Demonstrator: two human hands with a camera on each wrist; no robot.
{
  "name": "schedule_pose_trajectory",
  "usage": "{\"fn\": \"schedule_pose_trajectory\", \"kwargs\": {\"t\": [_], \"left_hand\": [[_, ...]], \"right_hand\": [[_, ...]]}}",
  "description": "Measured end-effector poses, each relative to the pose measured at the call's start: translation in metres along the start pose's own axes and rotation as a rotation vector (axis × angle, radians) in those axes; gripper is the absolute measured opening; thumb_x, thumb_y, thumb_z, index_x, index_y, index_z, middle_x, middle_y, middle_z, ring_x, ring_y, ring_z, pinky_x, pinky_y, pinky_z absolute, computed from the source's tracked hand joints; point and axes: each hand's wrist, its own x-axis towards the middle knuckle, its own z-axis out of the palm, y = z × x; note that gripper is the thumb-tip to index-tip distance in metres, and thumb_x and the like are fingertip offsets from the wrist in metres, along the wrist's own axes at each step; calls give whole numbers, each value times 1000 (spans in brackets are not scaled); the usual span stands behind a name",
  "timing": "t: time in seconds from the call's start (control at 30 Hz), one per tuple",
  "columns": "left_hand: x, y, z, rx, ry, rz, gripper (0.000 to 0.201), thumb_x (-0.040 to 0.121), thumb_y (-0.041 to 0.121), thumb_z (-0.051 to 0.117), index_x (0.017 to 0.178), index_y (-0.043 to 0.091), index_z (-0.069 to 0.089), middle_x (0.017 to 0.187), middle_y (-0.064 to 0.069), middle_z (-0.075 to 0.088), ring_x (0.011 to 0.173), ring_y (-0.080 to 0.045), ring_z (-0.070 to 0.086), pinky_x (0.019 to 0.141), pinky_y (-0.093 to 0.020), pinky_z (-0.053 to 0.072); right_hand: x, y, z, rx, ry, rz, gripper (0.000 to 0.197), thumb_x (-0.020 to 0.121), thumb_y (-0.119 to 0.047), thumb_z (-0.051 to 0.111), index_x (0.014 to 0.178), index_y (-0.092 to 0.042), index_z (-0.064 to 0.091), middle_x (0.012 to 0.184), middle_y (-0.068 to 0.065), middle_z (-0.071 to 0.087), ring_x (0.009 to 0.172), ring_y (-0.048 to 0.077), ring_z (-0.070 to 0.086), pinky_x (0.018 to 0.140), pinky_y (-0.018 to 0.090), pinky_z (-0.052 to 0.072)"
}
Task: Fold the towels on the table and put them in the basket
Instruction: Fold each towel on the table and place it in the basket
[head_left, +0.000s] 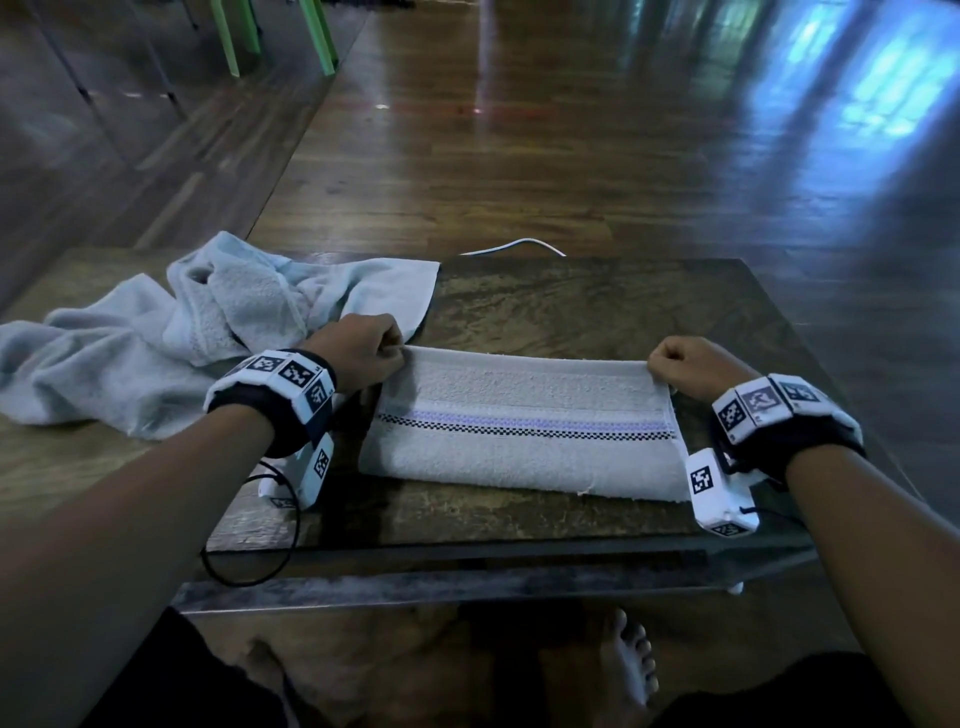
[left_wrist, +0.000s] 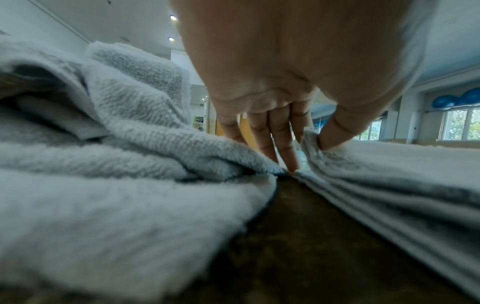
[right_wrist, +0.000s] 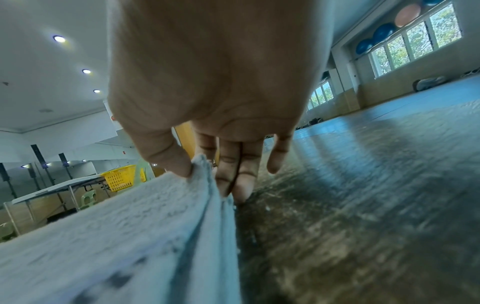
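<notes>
Both hands, left hand (head_left: 363, 349) and right hand (head_left: 691, 364), pinch the striped towel (head_left: 524, 436) at its far corners; bare table (head_left: 597, 306) lies beyond; crumpled towel (head_left: 156, 332) touches the left wrist.

Folded towel (head_left: 519, 447) flat on bench (head_left: 597, 312), centre-front. Crumpled towel (head_left: 156, 343) on bench to its left, just beside. Left hand (head_left: 358, 348) at folded towel's far-left corner, right hand (head_left: 691, 364) at far-right corner.

My arms are bare to the wrist. Each wrist wears a black strap (head_left: 270, 415) ringed with white blocks printed with black square codes (head_left: 291, 371). A white camera box (head_left: 719, 499), also coded, hangs under each strap, and a thin black cable (head_left: 249, 551) loops from the left one. My shorts are dark and my feet (head_left: 628, 660) bare.
</notes>
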Motion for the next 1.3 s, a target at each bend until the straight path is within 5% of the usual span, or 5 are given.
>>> {"fn": "schedule_pose_trajectory", "kwargs": {"t": [0.2,0.4,0.73,1.03,1.3], "left_hand": [[3,0,1,69,-18,21,17,88,25,52,101,17,61,103,-4,62,95,-27,57,85,-44,50],[4,3,-1,152,-24,96,22,88,28,53,102,22,68,102,-3,59,101,-24,55,92,-44,43],[5,13,-2,155,-46,109,24,89,27,55,109,17,62,114,-4,61,106,-24,55,91,-36,41],[-4,17,-4,228,-68,121,21,89,29,55,109,23,59,115,1,63,109,-21,54,94,-33,32],[-6,20,-4,274,-160,96,20,86,33,55,102,20,58,109,0,59,106,-21,51,97,-39,28]], "right_hand": [[-1,-3,3,-90,5,-10,2,89,-19,56,88,-19,58,90,0,61,85,17,57,77,31,44],[1,3,1,-209,-26,-110,33,87,-18,62,120,-14,63,99,3,66,88,17,59,79,28,42],[-4,-7,-3,-310,-80,-120,17,87,-19,61,97,-15,74,83,-15,63,81,11,58,78,29,47],[-20,-10,-8,-260,-185,-85,5,80,-15,68,85,-16,65,86,-2,65,80,12,59,72,20,43],[-22,-15,-14,-310,-372,-53,18,81,-14,67,98,-10,72,73,-14,60,69,1,55,64,17,42]]}}
